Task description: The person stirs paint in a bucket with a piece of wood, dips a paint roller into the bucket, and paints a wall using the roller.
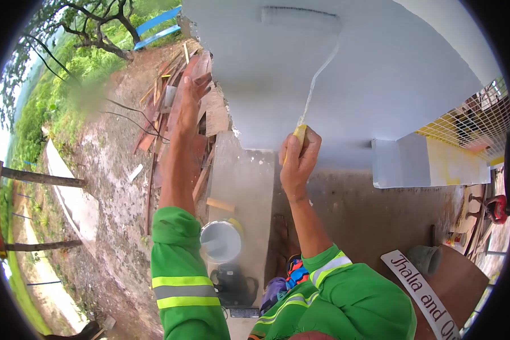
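My right hand (299, 161) is closed around the yellow handle of a paint roller (311, 90). Its paint-coated metal rod runs up to a grey roller sleeve (298, 16), which lies against the grey-painted wall (266, 73). To the left, my left hand (192, 93) is raised near the wall's rough broken edge, its fingers stretched out and nothing in them. Whether those fingers touch the edge I cannot tell. Below, between my arms, stands a bucket (202, 233) with grey paint in it.
A dark container (232, 283) sits below the paint bucket. Wood planks (153, 127) are piled beyond the wall's left edge. At right are a ledge (399, 164) painted grey and yellow, a metal grille (470, 122), a lettered board (419, 294) and another bucket (425, 259). A person (496, 209) is farther right.
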A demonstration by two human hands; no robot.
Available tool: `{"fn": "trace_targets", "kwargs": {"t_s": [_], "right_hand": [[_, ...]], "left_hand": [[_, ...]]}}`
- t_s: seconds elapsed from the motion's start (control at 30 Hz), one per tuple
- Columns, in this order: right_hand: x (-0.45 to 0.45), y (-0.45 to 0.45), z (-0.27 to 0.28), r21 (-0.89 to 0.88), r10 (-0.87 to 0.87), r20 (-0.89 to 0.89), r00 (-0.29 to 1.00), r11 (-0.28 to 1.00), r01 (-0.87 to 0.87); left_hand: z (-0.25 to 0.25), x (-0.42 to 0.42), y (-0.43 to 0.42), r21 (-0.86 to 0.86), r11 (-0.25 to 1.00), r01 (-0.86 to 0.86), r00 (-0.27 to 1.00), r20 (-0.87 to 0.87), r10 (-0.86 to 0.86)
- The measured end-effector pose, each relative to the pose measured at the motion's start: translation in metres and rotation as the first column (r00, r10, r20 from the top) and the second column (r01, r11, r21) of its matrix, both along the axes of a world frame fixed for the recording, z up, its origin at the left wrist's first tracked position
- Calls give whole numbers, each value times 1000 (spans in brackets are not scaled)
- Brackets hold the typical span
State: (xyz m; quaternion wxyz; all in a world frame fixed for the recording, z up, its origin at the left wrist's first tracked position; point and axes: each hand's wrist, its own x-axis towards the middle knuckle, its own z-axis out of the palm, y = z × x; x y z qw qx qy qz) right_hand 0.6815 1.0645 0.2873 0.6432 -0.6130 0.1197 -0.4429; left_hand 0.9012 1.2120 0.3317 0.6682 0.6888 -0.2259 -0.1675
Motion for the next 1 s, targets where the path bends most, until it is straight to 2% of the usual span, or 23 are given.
{"fn": "trace_targets", "kwargs": {"t_s": [0.03,0.23,0.3,0.33,0.4,0.47,0.53,0.63,0.73,0.8,0.83,0.87,0.93,1.0], "right_hand": [[-6,1,-24,-50,-43,-35,998,998,41],[-61,29,-143,162,34,-401,915,986,35],[-73,32,-199,138,17,-518,855,988,64],[-78,34,-210,125,8,-574,818,989,78],[-85,39,-226,98,-26,-600,800,990,106],[-90,45,-238,70,-52,-634,771,990,124],[-90,46,-265,33,-77,-670,738,991,133],[-91,47,-297,78,-38,-736,676,987,141],[-86,45,-334,10,-111,-747,655,984,178],[-81,38,-376,21,-87,-781,619,986,166],[-81,35,-377,25,-77,-796,600,987,160],[-85,32,-376,212,51,-786,616,958,191],[-92,19,-334,552,282,-697,659,798,242],[-102,9,-324,584,295,-701,649,759,286]], "left_hand": [[-2,3,1,6,1000,-4,1000,-26,4],[0,-2,1,56,998,-27,1000,-9,28],[3,-5,-1,88,995,-49,999,-7,50],[1,-6,-2,64,996,-58,998,3,58],[1,-6,-4,14,997,-80,997,24,79],[3,-7,-3,38,996,-80,997,22,79],[6,-13,-6,73,990,-117,993,2,117],[0,-9,-4,65,993,-100,995,16,99],[-2,-8,-6,54,992,-112,994,16,112],[-3,-6,-6,39,994,-106,994,7,106],[0,-9,-6,56,992,-113,993,27,111],[4,-13,-7,71,990,-119,992,46,116],[3,-16,-8,79,990,-120,992,59,115],[0,-12,-7,57,992,-116,992,55,113]]}}
